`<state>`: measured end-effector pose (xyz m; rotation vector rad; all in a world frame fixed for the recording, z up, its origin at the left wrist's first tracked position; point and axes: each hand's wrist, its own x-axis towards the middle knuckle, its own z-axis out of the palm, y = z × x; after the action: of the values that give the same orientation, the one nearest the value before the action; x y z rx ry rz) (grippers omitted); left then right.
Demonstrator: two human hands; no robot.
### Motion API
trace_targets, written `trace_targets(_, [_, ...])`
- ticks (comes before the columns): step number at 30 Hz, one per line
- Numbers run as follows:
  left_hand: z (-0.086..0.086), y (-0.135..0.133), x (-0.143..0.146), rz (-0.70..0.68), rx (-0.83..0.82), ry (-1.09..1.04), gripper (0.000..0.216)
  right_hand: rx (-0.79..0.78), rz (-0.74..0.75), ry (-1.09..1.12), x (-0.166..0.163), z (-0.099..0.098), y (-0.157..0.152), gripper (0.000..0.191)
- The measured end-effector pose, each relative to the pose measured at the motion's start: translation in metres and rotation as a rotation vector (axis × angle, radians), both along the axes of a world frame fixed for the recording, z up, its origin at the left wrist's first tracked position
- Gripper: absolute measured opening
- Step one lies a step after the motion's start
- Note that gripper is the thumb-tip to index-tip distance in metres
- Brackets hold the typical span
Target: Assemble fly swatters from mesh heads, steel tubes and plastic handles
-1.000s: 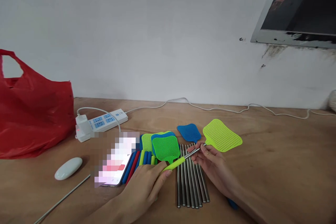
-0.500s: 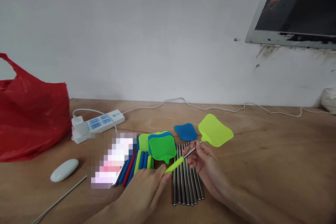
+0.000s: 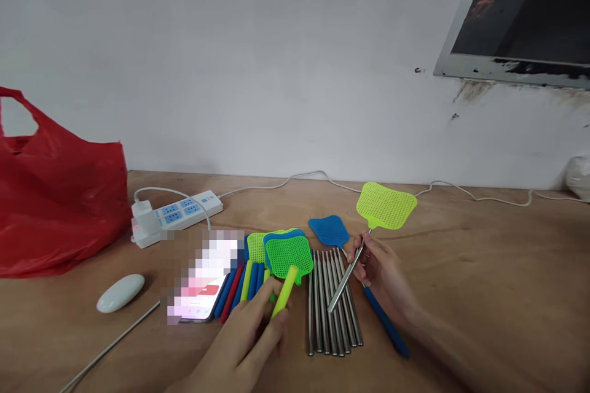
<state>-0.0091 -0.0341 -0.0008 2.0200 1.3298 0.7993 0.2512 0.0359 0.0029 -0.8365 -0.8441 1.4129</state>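
Note:
Between its thumb and fingers my left hand (image 3: 251, 325) holds a yellow-green handle sleeve (image 3: 286, 288), apart from any rod. My right hand (image 3: 380, 267) is closed on the steel rod of a yellow-green fly swatter (image 3: 386, 206); the rod's bare lower end points down to the left. Beneath it lies a row of several steel rods (image 3: 326, 319). A blue fly swatter (image 3: 329, 231) with a blue handle (image 3: 386, 322) rests under my right hand. Left of the rods are a green swatter head (image 3: 288, 255), other heads below it, and several coloured handle sleeves (image 3: 234, 291).
A lit phone (image 3: 203, 288) lies left of the sleeves, with a white oval object (image 3: 120, 293) further left. Behind stand a power strip (image 3: 188, 209) with a plugged-in charger and a red plastic bag (image 3: 59, 196). A white cable (image 3: 318, 173) runs along the wall.
The yellow-green sleeve has come off the swatter's rod. My left hand has drawn it down and left, while the swatter has moved up and its rod is steeper. The blue handle now shows.

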Motion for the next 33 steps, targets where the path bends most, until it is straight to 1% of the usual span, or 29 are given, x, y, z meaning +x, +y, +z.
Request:
trace_targets(1, [0.007, 0.006, 0.007, -0.011, -0.006, 0.014, 0.031, 0.005, 0.011, -0.007, -0.003, 0.0, 0.0, 0.034])
trace_targets(2, [0.012, 0.012, 0.013, -0.025, 0.021, 0.041, 0.034, 0.007, 0.018, -0.011, -0.005, 0.0, 0.0, 0.034])
trace_targets(4, [0.019, 0.025, 0.018, -0.06, 0.133, 0.106, 0.038, 0.004, 0.023, -0.01, -0.007, 0.0, 0.002, 0.034])
trace_targets(6, [0.019, 0.036, 0.015, -0.057, 0.224, 0.163, 0.037, 0.004, 0.018, 0.005, -0.005, -0.003, 0.003, 0.034])
trace_targets(9, [0.012, 0.046, 0.006, -0.025, 0.256, 0.261, 0.032, -0.007, 0.01, 0.024, -0.003, -0.01, 0.003, 0.035])
trace_targets(11, [0.005, 0.05, 0.001, 0.014, 0.235, 0.275, 0.025, -0.02, 0.003, 0.017, -0.002, -0.013, 0.001, 0.036])
trace_targets(12, [0.001, 0.052, 0.0, 0.029, 0.228, 0.267, 0.028, -0.028, -0.002, 0.009, -0.002, -0.014, 0.0, 0.037])
trace_targets(15, [-0.008, 0.057, -0.003, 0.087, 0.216, 0.229, 0.048, -0.053, 0.0, -0.019, -0.004, -0.015, -0.002, 0.039])
trace_targets(17, [-0.012, 0.061, -0.006, 0.112, 0.219, 0.236, 0.052, -0.064, 0.008, -0.034, -0.006, -0.014, -0.004, 0.041])
trace_targets(20, [-0.016, 0.066, -0.01, 0.126, 0.223, 0.3, 0.044, -0.065, 0.018, -0.048, -0.006, -0.013, -0.005, 0.043])
trace_targets(22, [-0.018, 0.068, -0.013, 0.135, 0.21, 0.356, 0.037, -0.064, 0.022, -0.052, -0.006, -0.014, -0.006, 0.042])
trace_targets(24, [-0.018, 0.069, -0.014, 0.148, 0.198, 0.411, 0.034, -0.065, 0.028, -0.063, -0.006, -0.014, -0.006, 0.042])
trace_targets(27, [-0.015, 0.068, -0.014, 0.163, 0.179, 0.464, 0.039, -0.068, 0.046, -0.091, -0.005, -0.016, -0.007, 0.041])
trace_targets(33, [-0.013, 0.064, -0.013, 0.157, 0.153, 0.514, 0.045, -0.007, 0.089, -0.106, -0.001, -0.021, -0.002, 0.037])
